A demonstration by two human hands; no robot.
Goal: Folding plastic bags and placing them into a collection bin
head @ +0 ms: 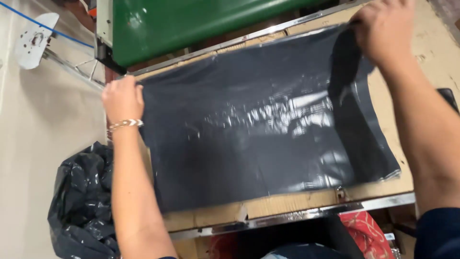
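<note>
Black plastic bag (249,129): laid flat on cardboard-covered worktop (431,52). Left hand (123,98) fingers clamped on one edge, right hand (383,29) fingers pinched on folded corner. Risk judged: thin film could be torn or creased if overstretched.

- A flat, glossy black plastic mailing bag (249,124) lies spread across the cardboard-topped desk (287,204), its right end folded up.
- A crumpled black plastic sack (79,201) sits at lower left, beside the desk.
- A red patterned package (366,230) shows under the desk's near edge.

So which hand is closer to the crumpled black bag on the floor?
Left. The left hand grips the flat dark sheet just above the crumpled bag; the right hand is at the far corner.
</note>
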